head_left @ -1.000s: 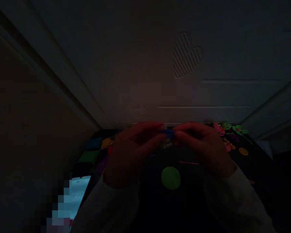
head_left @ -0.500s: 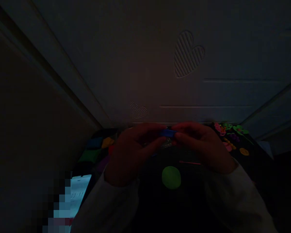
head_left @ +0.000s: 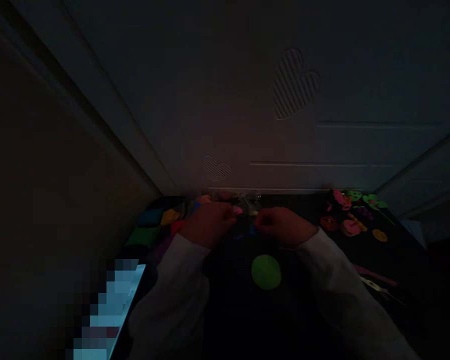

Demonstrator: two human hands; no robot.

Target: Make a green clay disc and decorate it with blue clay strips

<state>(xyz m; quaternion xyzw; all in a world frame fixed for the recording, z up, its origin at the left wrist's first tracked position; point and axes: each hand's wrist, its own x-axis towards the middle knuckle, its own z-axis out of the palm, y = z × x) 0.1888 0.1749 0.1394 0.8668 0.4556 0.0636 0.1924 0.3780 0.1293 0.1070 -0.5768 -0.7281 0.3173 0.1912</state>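
The light is very dim. My left hand [head_left: 212,223] is closed, its fingers curled beside a small pink lump [head_left: 237,210]; I cannot make out anything in them. Across a small gap, my right hand [head_left: 284,226] is also closed, thumb and fingers bent into a ring. Right by its fingertips is a small blue piece [head_left: 252,229]; whether it is held or lies on the table is unclear. Another blue piece [head_left: 240,237] lies between the hands on the dark table. Nearer to me lies a flat green disc [head_left: 266,272].
Soft coloured lumps, including a green one [head_left: 142,236] and an orange one [head_left: 171,216], lie at left. A lit phone [head_left: 129,295] is lower left. Flower-like shapes [head_left: 350,227] and a pink strip [head_left: 377,275] lie at right. A panel with embossed hearts [head_left: 294,85] stands behind.
Both hands held a blue piece between them earlier; now they have moved apart and lower, with fingers more curled. The phone and table pieces shift slightly in view.
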